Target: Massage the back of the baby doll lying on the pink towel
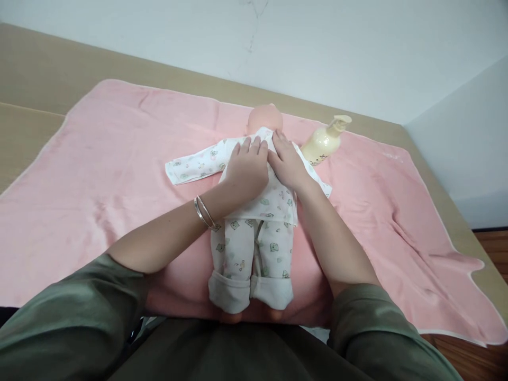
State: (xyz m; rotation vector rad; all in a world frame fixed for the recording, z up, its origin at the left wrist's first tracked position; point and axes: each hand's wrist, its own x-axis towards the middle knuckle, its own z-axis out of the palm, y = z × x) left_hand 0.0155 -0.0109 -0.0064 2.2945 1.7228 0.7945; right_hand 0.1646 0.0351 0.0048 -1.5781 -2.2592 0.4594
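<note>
A baby doll [265, 119] lies on a pink blanket [130, 137], its head toward the wall. It wears a white patterned top [273, 203] and matching trousers [273, 246] with turned-up cuffs. My left hand [248, 164] rests flat on the chest of the top, fingers pointing up toward the neck. Beside it my right hand [288, 161] lies on the top near the other shoulder, its fingers stretched out. Both hands touch the cloth and hold nothing. One sleeve spreads out to the left; the other is partly hidden behind my right hand and forearm.
A cream pump bottle [323, 142] stands or leans just right of the doll's shoulder. The blanket covers a light wooden table [32, 127]. A white wall [337, 58] rises behind it, and brown wooden flooring shows at the lower right.
</note>
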